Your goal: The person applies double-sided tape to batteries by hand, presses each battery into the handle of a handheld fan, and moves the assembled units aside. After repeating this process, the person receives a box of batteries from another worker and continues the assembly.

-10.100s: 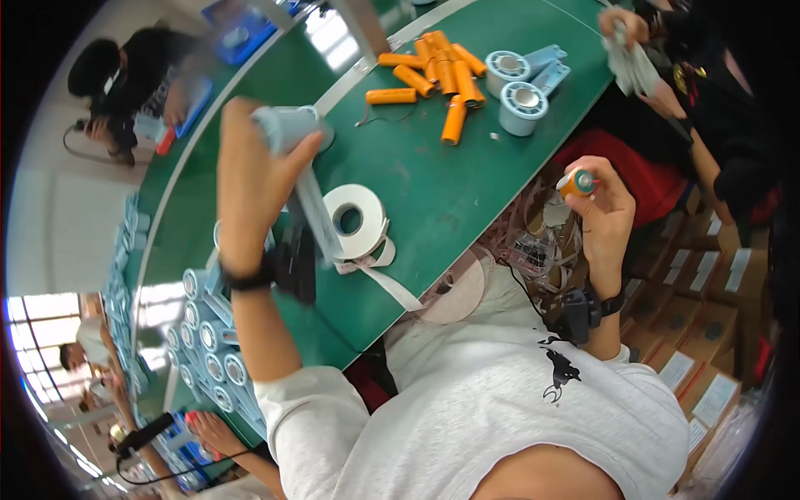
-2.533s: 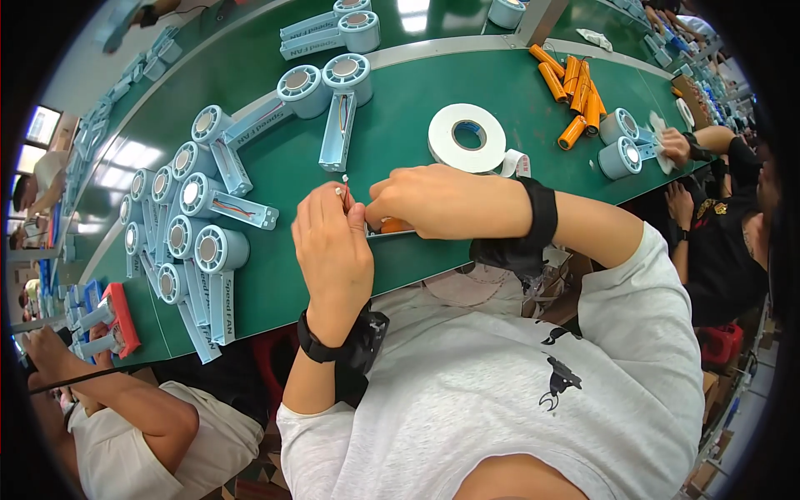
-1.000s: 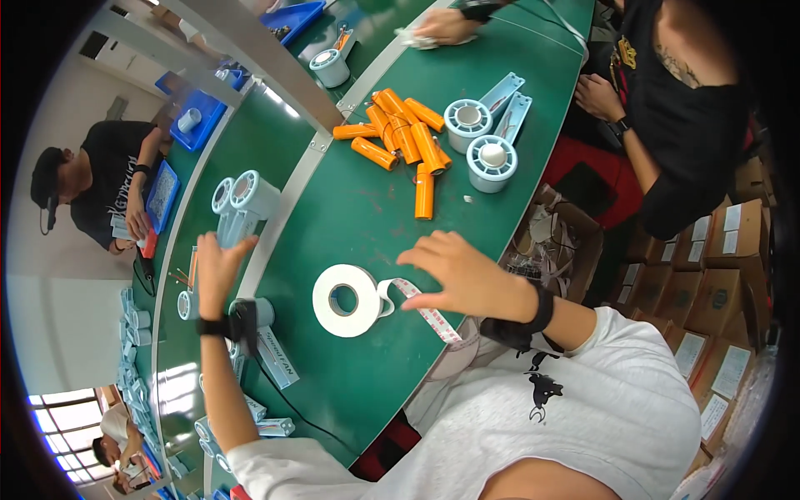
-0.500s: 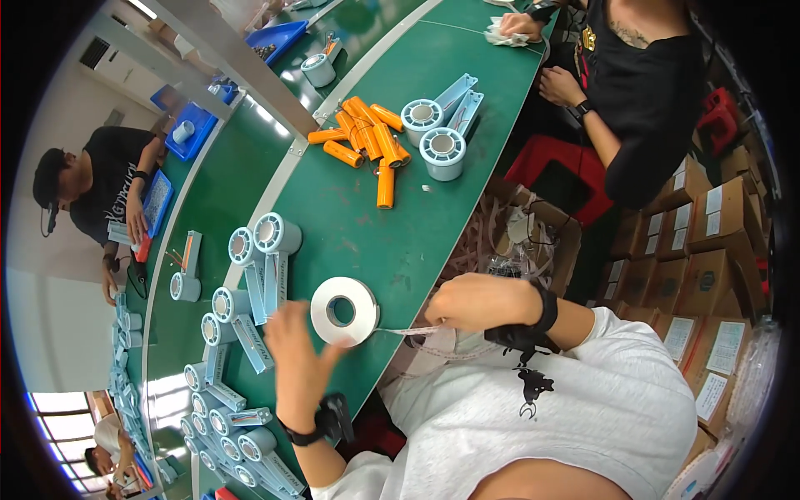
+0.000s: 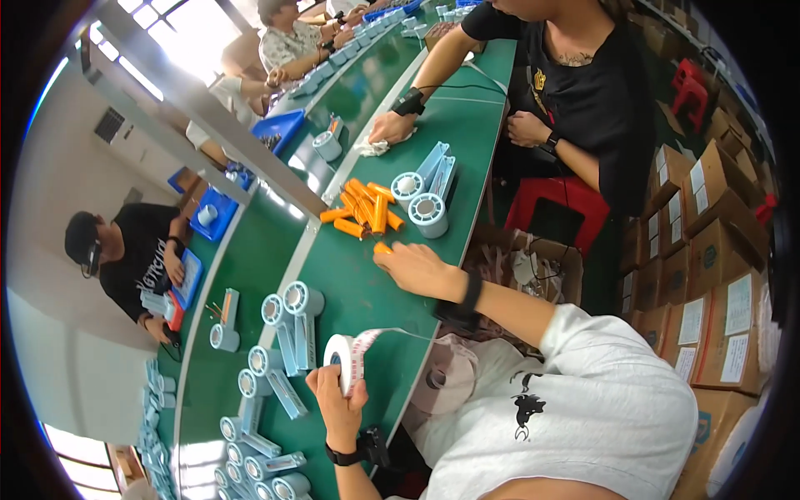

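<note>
My left hand [image 5: 336,412] grips a roll of white tape [image 5: 357,360] with red print, held on edge over the green table. A loose strip of tape [image 5: 390,331] curls from the top of the roll toward my body. My right hand [image 5: 421,271] is closed at the fingertips on an orange cylindrical battery [image 5: 382,248], mostly hidden by the fingers. Just beyond it lies a pile of similar orange batteries [image 5: 360,202]. Two light-blue handheld fan bodies [image 5: 427,215] sit to the right of the pile.
More blue fan bodies [image 5: 287,333] line the table's left side. A metal post [image 5: 283,171] rises by the far edge. A co-worker's hand [image 5: 392,129] presses a white cloth [image 5: 372,150] on the table. A red stool [image 5: 554,208] and stacked cartons [image 5: 700,258] stand at right.
My left hand has taken hold of the tape roll and tipped it up from lying flat. My right hand has left the tape strip and moved forward onto a battery. The view has shifted.
</note>
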`<state>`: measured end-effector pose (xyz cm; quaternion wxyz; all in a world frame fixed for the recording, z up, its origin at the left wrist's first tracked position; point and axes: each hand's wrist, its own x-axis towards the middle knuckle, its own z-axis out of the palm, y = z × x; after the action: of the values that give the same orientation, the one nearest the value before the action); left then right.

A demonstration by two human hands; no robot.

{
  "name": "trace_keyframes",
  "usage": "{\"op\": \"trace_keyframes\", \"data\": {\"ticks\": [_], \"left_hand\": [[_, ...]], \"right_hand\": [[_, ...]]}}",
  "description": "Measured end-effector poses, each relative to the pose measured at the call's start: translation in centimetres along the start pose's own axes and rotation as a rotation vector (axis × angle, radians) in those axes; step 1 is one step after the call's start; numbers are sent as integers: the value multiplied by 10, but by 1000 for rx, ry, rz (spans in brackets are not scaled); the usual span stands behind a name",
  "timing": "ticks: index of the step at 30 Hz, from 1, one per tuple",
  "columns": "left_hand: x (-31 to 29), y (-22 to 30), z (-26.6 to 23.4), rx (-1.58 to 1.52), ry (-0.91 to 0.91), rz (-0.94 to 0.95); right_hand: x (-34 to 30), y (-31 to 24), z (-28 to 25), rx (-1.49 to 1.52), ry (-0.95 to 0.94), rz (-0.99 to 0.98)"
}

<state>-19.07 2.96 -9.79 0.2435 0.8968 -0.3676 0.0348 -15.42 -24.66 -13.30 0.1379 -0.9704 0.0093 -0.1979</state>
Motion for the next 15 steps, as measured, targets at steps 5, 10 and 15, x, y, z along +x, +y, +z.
{"op": "trace_keyframes", "data": {"ticks": [5, 10, 15], "left_hand": [[0, 4, -2, 16, 345, -33], [14, 16, -7, 232, 267, 138], [11, 11, -6, 313, 365, 70]], "right_hand": [[-50, 3, -38, 1526, -324, 175], [-45, -43, -53, 1388, -342, 30], [-43, -67, -50, 1420, -335, 199]]}}
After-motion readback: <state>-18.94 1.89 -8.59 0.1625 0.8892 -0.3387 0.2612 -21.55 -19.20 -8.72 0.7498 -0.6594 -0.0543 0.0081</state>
